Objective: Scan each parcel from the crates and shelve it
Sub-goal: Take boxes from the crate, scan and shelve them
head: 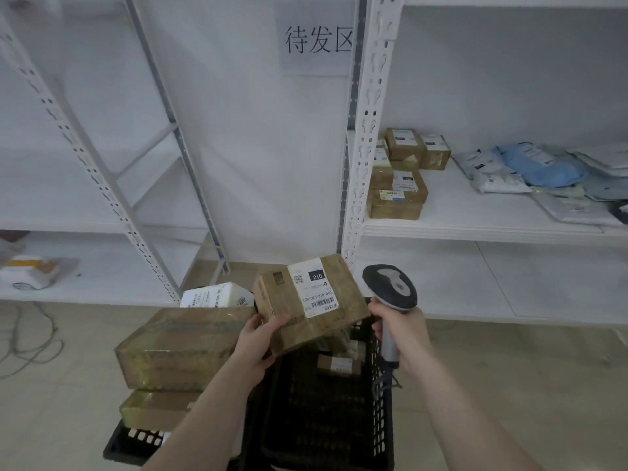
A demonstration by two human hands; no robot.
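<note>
Cardboard parcel in left hand grip | right hand grip holds scanner

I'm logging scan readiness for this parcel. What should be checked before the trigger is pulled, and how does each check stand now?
1. Left hand holds the box firmly: ok.
2. Shipping label faces up, barcode uncovered: ok.
3. Right hand grips the scanner: ok.
4. Scanner head aimed at the barcode: not ok, it stands beside the box.
5. Scanner powered on: cannot tell.
6. Free room on the shelf beside the stacked boxes: ok.
</note>
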